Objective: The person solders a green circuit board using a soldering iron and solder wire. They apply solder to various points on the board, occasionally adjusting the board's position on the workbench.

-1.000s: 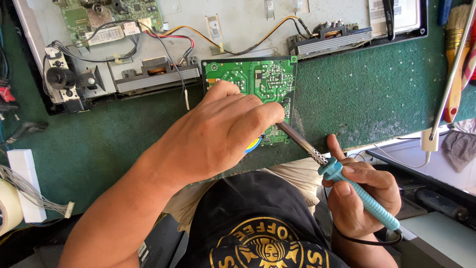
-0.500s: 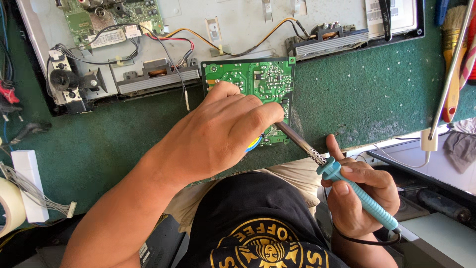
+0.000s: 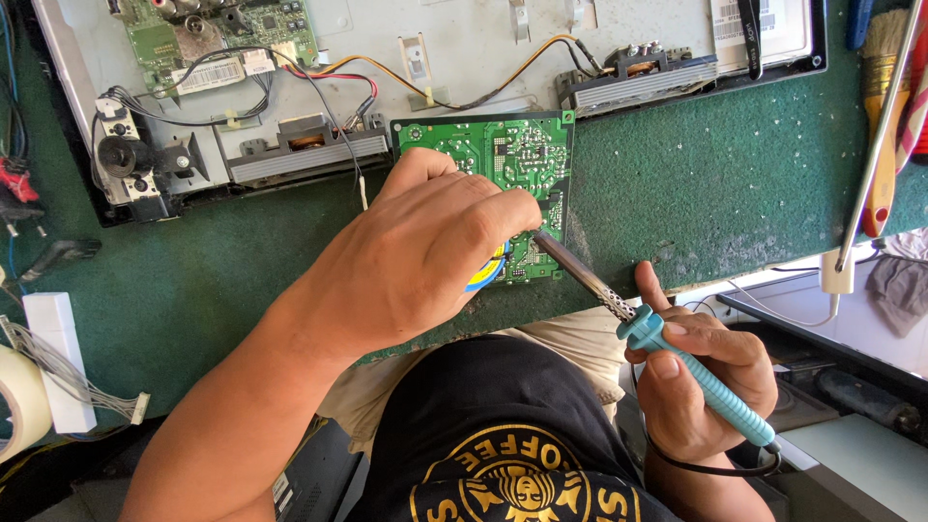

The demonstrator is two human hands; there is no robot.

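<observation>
- On the green surface, the left hand is pressing down on a green circuit board, fingers curled.
- At four o'clock, the right hand is gripping a teal soldering iron, tip touching the board.

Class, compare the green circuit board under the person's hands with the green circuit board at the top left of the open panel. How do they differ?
The board under the hands lies loose on the green mat; the top-left board sits mounted in the grey panel.

The near board shows its trace side, partly hidden by the left hand, with the soldering iron in the right hand touching it; the top-left board shows components and wires, untouched.

Both are green.
</observation>
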